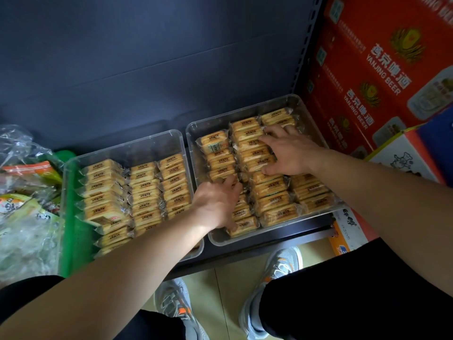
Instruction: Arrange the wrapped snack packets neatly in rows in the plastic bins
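Snack packets [272,192] lie under both hands: right hand [290,153] flat, left hand [215,204] gripping some.

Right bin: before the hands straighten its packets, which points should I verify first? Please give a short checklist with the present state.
1. Both hands inside right bin: ok; left hand grips packets, right hand rests spread on them.
2. Rows straight: not ok; near rows sit offset from far rows.
3. Same face up: not ok; one far-left packet shows a pale label.
4. Rows in left bin tidy: cannot tell; an arm hides the near end.
5. Bare floor left in right bin: ok, near-left corner.
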Tool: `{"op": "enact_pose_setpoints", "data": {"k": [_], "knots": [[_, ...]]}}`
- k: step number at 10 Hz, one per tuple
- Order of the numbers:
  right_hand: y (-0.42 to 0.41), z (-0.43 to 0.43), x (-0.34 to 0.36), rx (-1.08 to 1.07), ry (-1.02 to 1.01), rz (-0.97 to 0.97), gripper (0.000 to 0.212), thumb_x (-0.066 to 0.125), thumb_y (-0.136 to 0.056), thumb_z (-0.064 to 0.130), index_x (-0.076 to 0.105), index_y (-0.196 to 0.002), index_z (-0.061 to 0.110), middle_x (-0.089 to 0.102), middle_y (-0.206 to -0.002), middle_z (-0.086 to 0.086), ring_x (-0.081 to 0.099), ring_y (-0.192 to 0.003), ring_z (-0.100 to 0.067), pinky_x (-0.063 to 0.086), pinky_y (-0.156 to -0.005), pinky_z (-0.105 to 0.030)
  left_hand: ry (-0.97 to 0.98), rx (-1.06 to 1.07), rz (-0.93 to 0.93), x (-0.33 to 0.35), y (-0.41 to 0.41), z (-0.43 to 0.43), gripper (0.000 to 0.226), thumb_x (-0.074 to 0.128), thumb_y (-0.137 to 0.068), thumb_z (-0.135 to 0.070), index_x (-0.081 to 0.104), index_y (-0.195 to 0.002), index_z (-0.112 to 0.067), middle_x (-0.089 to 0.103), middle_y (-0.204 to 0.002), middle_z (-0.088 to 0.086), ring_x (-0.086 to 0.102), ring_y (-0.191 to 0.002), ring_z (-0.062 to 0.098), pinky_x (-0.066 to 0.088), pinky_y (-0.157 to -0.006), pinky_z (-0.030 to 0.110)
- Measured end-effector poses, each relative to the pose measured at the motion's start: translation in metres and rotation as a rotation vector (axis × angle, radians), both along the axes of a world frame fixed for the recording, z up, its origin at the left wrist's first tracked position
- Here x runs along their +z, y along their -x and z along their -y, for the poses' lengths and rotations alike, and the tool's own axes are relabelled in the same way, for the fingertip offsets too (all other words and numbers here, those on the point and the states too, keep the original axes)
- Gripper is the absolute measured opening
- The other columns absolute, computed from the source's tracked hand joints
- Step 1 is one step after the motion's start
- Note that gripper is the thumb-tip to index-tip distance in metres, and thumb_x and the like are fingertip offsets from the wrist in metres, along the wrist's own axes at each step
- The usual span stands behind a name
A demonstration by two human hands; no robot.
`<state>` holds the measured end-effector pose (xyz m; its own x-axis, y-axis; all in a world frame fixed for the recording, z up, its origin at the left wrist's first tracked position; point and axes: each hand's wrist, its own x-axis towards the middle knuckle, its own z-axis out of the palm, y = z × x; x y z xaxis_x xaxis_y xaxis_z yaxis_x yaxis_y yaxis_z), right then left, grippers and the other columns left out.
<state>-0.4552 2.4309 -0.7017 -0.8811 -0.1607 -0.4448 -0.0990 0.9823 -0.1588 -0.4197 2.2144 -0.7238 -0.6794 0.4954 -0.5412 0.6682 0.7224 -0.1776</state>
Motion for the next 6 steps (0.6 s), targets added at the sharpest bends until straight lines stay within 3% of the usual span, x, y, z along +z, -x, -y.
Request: {"op": "enact_pose_setpoints", "data": {"k": [1, 2, 3, 4, 5, 6], "knots": [[-0.001, -0.001, -0.001, 0.006, 0.011, -0.013, 0.097, 0.067, -0.083, 0.061, 0.017, -0.160, 0.028, 0.004, -0.165, 0.006, 0.013, -0.147, -0.030, 0.030, -0.116, -0.055, -0.133, 0.049, -0.145, -0.008, 0.001, 0.005, 0.106, 0.067, -0.071, -0.078, 0.036, -0.148, -0.012, 0.043, -0.145, 0.012, 0.048, -0.127, 0.030, 0.046, -0.105, 0.044], [-0.002, -0.001, -0.003, 0.023, -0.005, 0.000, 0.098, 0.063, -0.087, 0.062, 0.006, -0.162, 0.033, -0.010, -0.168, 0.010, 0.000, -0.153, -0.027, 0.021, -0.121, -0.057, -0.068, 0.086, -0.157, -0.013, 0.005, 0.002, 0.120, 0.059, -0.075, -0.083, 0.019, -0.157, -0.006, 0.023, -0.162, 0.023, 0.033, -0.145, 0.039, 0.030, -0.121, 0.048], [0.000, -0.002, -0.005, 0.031, -0.009, 0.045, 0.094, 0.057, -0.091, 0.063, 0.000, -0.161, 0.038, -0.020, -0.167, 0.012, -0.011, -0.155, -0.023, 0.013, -0.123, -0.059, 0.009, 0.136, -0.053, -0.013, 0.009, -0.004, 0.123, 0.058, -0.077, -0.082, 0.000, -0.161, -0.013, 0.000, -0.167, 0.022, 0.026, -0.149, 0.043, 0.031, -0.120, 0.049], [0.001, -0.001, -0.003, 0.011, 0.014, 0.075, 0.093, 0.058, -0.092, 0.061, 0.000, -0.161, 0.038, -0.021, -0.166, 0.013, -0.011, -0.155, -0.022, 0.010, -0.123, -0.052, 0.030, 0.153, -0.017, -0.013, 0.010, -0.007, 0.122, 0.056, -0.079, -0.082, -0.005, -0.161, -0.016, -0.006, -0.167, 0.019, 0.022, -0.150, 0.043, 0.028, -0.121, 0.049], [0.000, 0.002, 0.001, 0.014, 0.025, 0.068, 0.090, 0.057, -0.094, 0.060, 0.003, -0.162, 0.036, -0.017, -0.168, 0.011, -0.007, -0.156, -0.024, 0.010, -0.123, -0.048, 0.036, 0.155, -0.023, -0.009, 0.010, -0.007, 0.120, 0.055, -0.080, -0.082, -0.002, -0.161, -0.015, -0.001, -0.167, 0.020, 0.023, -0.151, 0.041, 0.026, -0.122, 0.050], [-0.001, 0.000, 0.010, -0.031, 0.084, 0.004, 0.085, 0.058, -0.095, 0.056, 0.012, -0.162, 0.033, -0.003, -0.170, 0.009, 0.005, -0.155, -0.026, 0.015, -0.123, -0.044, -0.125, 0.208, -0.021, 0.002, 0.008, -0.009, 0.107, 0.062, -0.082, -0.073, 0.019, -0.159, -0.014, 0.026, -0.163, 0.013, 0.039, -0.142, 0.034, 0.038, -0.114, 0.046]]}}
